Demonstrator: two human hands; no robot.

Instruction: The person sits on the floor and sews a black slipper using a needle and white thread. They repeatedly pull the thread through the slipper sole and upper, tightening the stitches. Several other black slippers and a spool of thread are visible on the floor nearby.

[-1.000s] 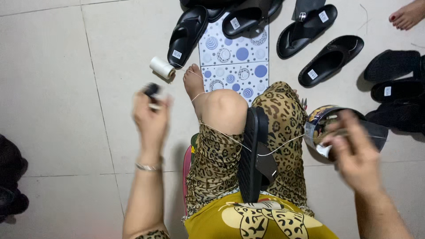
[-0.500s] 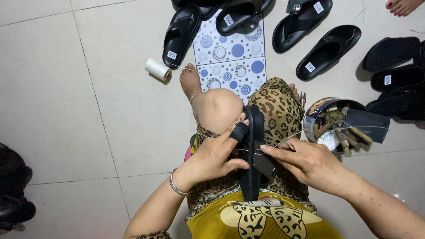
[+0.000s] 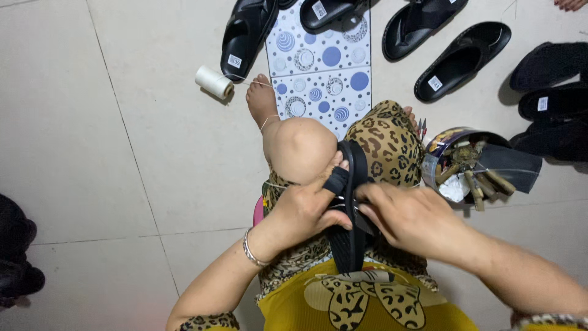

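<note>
Left hand (image 3: 303, 211) clamped round black sandal (image 3: 350, 245) standing on edge in the lap; right hand (image 3: 410, 217) pinching at its strap, what is pinched hidden; tin of tools (image 3: 468, 165) just beyond; white thread spool (image 3: 214, 82) farther; more black sandals (image 3: 460, 59) beyond.

The middle of the black rubber sandal (image 3: 350, 245) held edge-up on the lap is covered by the left hand (image 3: 303, 211) and right hand (image 3: 413, 217). The right fingertips (image 3: 366, 195) hide their contact point; any tool there cannot be made out. The round metal tin (image 3: 442, 156) holds wooden-handled tools, their working ends buried. Dark footwear (image 3: 551, 101) runs off the right edge; a dark object (image 3: 15, 257) is cut by the left edge.
</note>
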